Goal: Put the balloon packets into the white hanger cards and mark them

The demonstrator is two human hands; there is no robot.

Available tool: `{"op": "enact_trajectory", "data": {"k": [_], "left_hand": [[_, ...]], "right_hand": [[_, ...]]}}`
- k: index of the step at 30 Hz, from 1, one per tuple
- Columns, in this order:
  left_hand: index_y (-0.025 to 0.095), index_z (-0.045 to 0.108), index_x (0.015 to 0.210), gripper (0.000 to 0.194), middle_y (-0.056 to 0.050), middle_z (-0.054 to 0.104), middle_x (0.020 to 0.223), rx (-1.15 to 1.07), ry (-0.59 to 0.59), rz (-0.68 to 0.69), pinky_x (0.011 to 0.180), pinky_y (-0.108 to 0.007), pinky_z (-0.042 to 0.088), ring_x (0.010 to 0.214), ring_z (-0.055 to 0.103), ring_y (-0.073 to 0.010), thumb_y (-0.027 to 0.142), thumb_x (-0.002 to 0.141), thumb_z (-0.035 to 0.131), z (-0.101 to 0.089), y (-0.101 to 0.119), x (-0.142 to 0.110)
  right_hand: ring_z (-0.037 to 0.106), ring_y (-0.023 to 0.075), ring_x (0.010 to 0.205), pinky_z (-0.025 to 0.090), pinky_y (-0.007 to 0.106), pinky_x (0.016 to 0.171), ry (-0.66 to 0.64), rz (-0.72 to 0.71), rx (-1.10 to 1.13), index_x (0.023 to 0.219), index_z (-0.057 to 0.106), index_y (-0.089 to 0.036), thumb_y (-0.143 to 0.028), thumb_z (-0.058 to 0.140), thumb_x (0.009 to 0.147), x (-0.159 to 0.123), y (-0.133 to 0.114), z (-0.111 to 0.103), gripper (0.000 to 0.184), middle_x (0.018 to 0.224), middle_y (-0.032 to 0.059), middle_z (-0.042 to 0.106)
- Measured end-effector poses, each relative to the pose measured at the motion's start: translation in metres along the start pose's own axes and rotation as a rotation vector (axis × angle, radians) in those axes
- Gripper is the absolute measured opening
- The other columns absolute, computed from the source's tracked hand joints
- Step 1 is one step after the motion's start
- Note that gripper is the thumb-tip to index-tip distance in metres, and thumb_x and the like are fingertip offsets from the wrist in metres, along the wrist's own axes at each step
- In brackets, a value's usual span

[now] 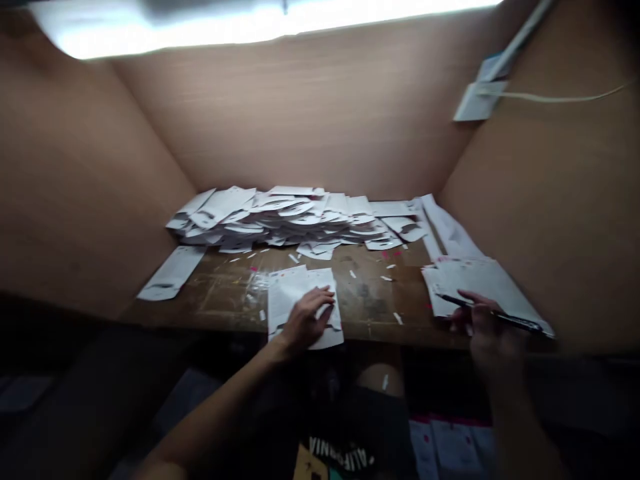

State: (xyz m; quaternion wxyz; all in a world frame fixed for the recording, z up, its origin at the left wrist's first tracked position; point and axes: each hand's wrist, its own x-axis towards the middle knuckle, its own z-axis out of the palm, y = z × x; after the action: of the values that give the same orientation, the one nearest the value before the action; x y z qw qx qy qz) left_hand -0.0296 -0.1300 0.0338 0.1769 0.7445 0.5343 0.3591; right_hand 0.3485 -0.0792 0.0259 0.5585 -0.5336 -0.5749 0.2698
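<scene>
My left hand [306, 319] rests on a pair of flat white packets [287, 293] side by side near the table's front edge. Its fingers are slightly bent and lie on the paper-like surface, gripping nothing that I can see. In my right hand [485, 330] is a slim, black, pen-like tool [517, 322] with a pointed end toward the left; its exact kind is unclear. That hand is over a stack of white packets [473, 277] at the table's right side, and is partly blurred and in shadow.
A long heap of white packets [300, 217] lies along the back wall. One packet [173, 273] lies apart at the left. White scraps and pink bits litter the brown table [370, 293]. Wooden panels [300, 120] enclose three sides, beneath a bright lamp [200, 27].
</scene>
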Motion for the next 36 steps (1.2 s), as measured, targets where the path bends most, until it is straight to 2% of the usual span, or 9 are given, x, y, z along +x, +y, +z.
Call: {"op": "enact_trajectory", "data": {"k": [2, 5, 7, 9, 12, 24, 30, 33, 36], "left_hand": [[0.02, 0.074, 0.119, 0.028, -0.013, 0.071, 0.139, 0.106, 0.056, -0.071, 0.124, -0.053, 0.043, 0.145, 0.056, -0.0281, 0.032, 0.103, 0.053, -0.045, -0.039, -0.033], [0.021, 0.067, 0.139, 0.042, -0.013, 0.053, 0.16, 0.223, -0.145, -0.089, 0.127, -0.057, 0.036, 0.158, 0.036, -0.0313, 0.037, 0.101, 0.06, -0.079, -0.083, -0.065], [0.022, 0.063, 0.146, 0.049, -0.012, 0.049, 0.164, 0.251, -0.249, -0.066, 0.129, -0.057, 0.032, 0.16, 0.031, -0.0323, 0.04, 0.1, 0.063, -0.08, -0.099, -0.076], [0.024, 0.064, 0.146, 0.05, -0.012, 0.049, 0.163, 0.263, -0.259, -0.043, 0.13, -0.057, 0.031, 0.16, 0.032, -0.033, 0.041, 0.099, 0.065, -0.072, -0.106, -0.081], [0.024, 0.064, 0.146, 0.048, -0.011, 0.05, 0.163, 0.264, -0.228, -0.034, 0.13, -0.057, 0.03, 0.16, 0.031, -0.0336, 0.04, 0.1, 0.064, -0.063, -0.108, -0.085], [0.027, 0.067, 0.141, 0.044, -0.007, 0.05, 0.164, 0.167, -0.237, -0.074, 0.132, -0.056, 0.027, 0.161, 0.028, -0.0346, 0.038, 0.098, 0.065, -0.063, -0.105, -0.084], [0.026, 0.066, 0.14, 0.043, -0.009, 0.05, 0.163, 0.195, -0.259, -0.055, 0.131, -0.055, 0.027, 0.16, 0.029, -0.0358, 0.039, 0.1, 0.061, -0.066, -0.102, -0.083], [0.025, 0.068, 0.136, 0.042, -0.01, 0.052, 0.16, 0.244, -0.293, -0.083, 0.128, -0.056, 0.03, 0.157, 0.034, -0.0383, 0.036, 0.096, 0.067, -0.069, -0.096, -0.076], [0.024, 0.074, 0.121, 0.033, -0.011, 0.059, 0.149, 0.291, -0.307, -0.124, 0.124, -0.054, 0.036, 0.148, 0.043, -0.0397, 0.034, 0.09, 0.074, -0.068, -0.087, -0.064]], "right_hand": [[0.068, 0.0211, 0.064, 0.058, 0.035, 0.061, -0.16, 0.067, 0.141, 0.114, 0.077, -0.024, -0.051, 0.061, 0.101, -0.021, -0.006, 0.037, 0.034, 0.079, 0.0064, 0.074], [0.073, 0.022, 0.069, 0.062, 0.036, 0.067, -0.435, 0.127, 0.281, 0.111, 0.078, -0.023, -0.048, 0.065, 0.098, -0.052, -0.025, 0.107, 0.031, 0.078, 0.005, 0.077], [0.076, 0.0228, 0.072, 0.063, 0.036, 0.069, -0.593, 0.115, 0.344, 0.113, 0.077, -0.022, -0.046, 0.065, 0.097, -0.065, -0.038, 0.152, 0.031, 0.081, 0.0051, 0.079], [0.078, 0.0235, 0.077, 0.063, 0.035, 0.071, -0.709, 0.04, 0.307, 0.108, 0.079, -0.021, -0.043, 0.066, 0.095, -0.071, -0.046, 0.189, 0.028, 0.088, 0.0065, 0.081], [0.077, 0.0238, 0.079, 0.061, 0.035, 0.074, -0.766, -0.113, 0.144, 0.095, 0.081, -0.022, -0.037, 0.07, 0.091, -0.072, -0.048, 0.22, 0.02, 0.091, 0.0073, 0.082], [0.074, 0.0235, 0.088, 0.054, 0.04, 0.091, -0.905, -0.246, -0.064, 0.101, 0.082, -0.026, -0.043, 0.068, 0.098, -0.07, -0.031, 0.228, 0.022, 0.097, 0.0054, 0.082], [0.07, 0.0198, 0.085, 0.05, 0.04, 0.098, -1.013, -0.298, -0.079, 0.114, 0.082, -0.029, -0.043, 0.067, 0.1, -0.071, -0.038, 0.233, 0.026, 0.091, 0.0046, 0.078], [0.072, 0.0204, 0.085, 0.057, 0.037, 0.087, -0.908, -0.159, 0.06, 0.116, 0.079, -0.024, -0.047, 0.064, 0.101, -0.074, -0.038, 0.233, 0.032, 0.096, 0.0065, 0.079], [0.075, 0.0213, 0.087, 0.06, 0.035, 0.079, -0.8, -0.064, 0.137, 0.123, 0.073, -0.022, -0.048, 0.058, 0.104, -0.079, -0.035, 0.231, 0.035, 0.104, 0.008, 0.08]]}}
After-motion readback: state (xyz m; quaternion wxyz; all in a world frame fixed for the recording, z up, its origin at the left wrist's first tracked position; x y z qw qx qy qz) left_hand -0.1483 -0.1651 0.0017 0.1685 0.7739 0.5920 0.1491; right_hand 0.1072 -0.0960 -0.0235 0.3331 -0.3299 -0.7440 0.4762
